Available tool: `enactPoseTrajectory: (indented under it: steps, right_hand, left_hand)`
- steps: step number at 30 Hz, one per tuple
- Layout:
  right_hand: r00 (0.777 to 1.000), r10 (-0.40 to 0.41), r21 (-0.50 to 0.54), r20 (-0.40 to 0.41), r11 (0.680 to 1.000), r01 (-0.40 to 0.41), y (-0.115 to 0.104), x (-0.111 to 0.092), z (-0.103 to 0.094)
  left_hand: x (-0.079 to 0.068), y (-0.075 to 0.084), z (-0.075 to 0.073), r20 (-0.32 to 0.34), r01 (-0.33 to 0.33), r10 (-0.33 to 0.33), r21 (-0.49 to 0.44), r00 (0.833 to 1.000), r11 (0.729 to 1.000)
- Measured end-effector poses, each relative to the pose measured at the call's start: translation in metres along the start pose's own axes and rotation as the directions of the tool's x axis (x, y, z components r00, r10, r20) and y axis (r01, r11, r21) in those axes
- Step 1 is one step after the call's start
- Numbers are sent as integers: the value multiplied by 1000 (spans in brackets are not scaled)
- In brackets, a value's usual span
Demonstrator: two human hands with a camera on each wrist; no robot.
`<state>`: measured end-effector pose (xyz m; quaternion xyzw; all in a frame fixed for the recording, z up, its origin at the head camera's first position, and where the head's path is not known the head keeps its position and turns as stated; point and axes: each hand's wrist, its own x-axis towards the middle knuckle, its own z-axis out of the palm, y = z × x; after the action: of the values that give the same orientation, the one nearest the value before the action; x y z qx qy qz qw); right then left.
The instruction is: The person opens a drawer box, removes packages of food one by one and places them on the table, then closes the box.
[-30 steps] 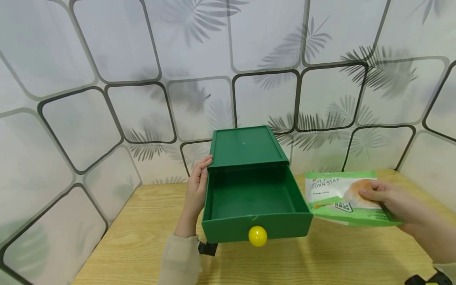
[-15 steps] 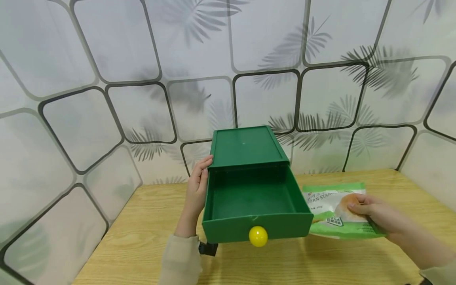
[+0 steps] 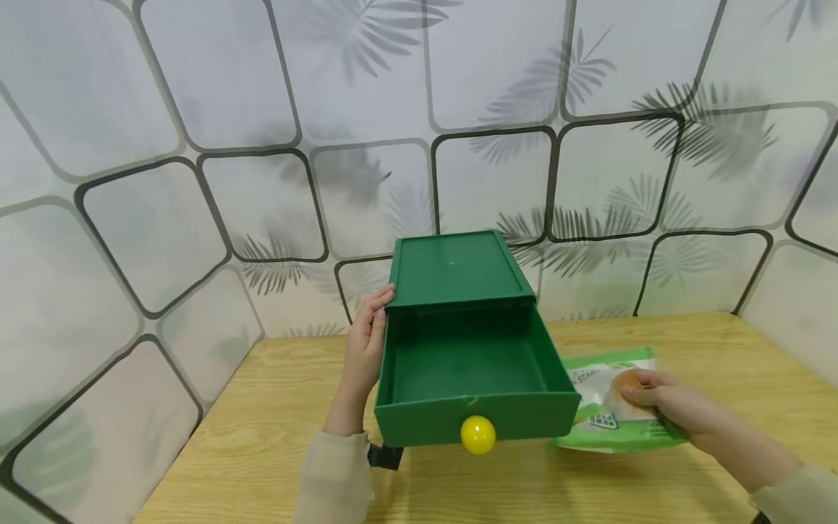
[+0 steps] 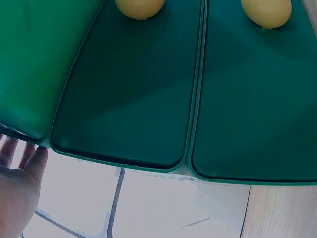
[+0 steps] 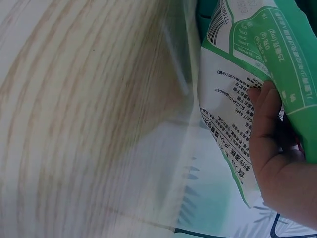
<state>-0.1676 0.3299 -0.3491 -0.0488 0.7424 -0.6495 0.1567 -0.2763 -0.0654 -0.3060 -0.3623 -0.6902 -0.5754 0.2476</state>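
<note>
In the head view a green drawer cabinet (image 3: pixel 458 269) stands with its top drawer (image 3: pixel 474 418) pulled out, a yellow knob (image 3: pixel 478 434) on its front. Nothing lies inside that drawer. My left hand (image 3: pixel 366 338) rests against the cabinet's left side, fingers fairly straight, fingertips at the upper edge. To the right, my right hand (image 3: pixel 674 404) pinches a green and white corn starch packet (image 3: pixel 599 407) by its right part, thumb on the front. The drawer's front right corner overlaps the packet's left end. The right wrist view shows the printed back of the packet (image 5: pixel 228 104) with fingers curled against it.
Two closed lower drawer fronts (image 4: pixel 126 94) with yellow knobs (image 4: pixel 267 11) show in the left wrist view. The cabinet stands on a wood-grain table (image 3: pixel 262 407). A wall covering (image 3: pixel 366 182) with leaf prints and dark outlines rises behind and at the sides.
My right hand has moved left and down with the corn starch packet, bringing its left end behind the drawer corner. The left hand and the drawer stay in place.
</note>
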Motion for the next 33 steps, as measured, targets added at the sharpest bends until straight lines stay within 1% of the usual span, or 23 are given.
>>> enactPoseTrajectory:
  steps: [6,8,12,15,20,23,28,29,31,32,33]
  right_hand:
    - [999,2,-129,-42,992,-7,2,5,4]
    - [999,-10,-159,-41,987,3,2,7,5]
    - [999,-18,-186,-41,982,10,2,10,5]
    - [999,-21,-247,-47,969,9,3,11,5]
    - [997,-36,-390,-66,921,8,2,10,3]
    - [997,-22,-439,-78,898,-15,0,9,3]
    - [991,-16,-541,-133,839,-59,2,6,1]
    - [989,-20,-567,-148,821,-68,3,6,0]
    - [986,-37,-611,-165,788,-73,6,5,-1]
    - [985,-64,-649,-160,759,-56,7,4,-3]
    - [983,-78,-676,-169,735,-58,8,4,-3]
  left_hand:
    - [1,-1,0,0,-9,9,2,1000,1000]
    - [1,-1,0,-1,-11,11,-2,1000,1000]
    - [0,-1,-1,-3,-7,7,-8,1000,1000]
    - [0,-1,-1,1,0,0,-6,1000,1000]
    - [1,-1,-1,-1,-15,15,3,1000,1000]
    - [1,3,-1,-6,-21,21,2,1000,1000]
    - [1,4,-1,-6,-17,17,1,1000,1000]
    - [0,0,-1,-6,-23,23,4,1000,1000]
    - [0,1,-1,-5,-20,20,7,1000,1000]
    - [0,0,-1,-4,-17,17,8,1000,1000]
    - [0,0,-1,-3,-14,14,10,1000,1000]
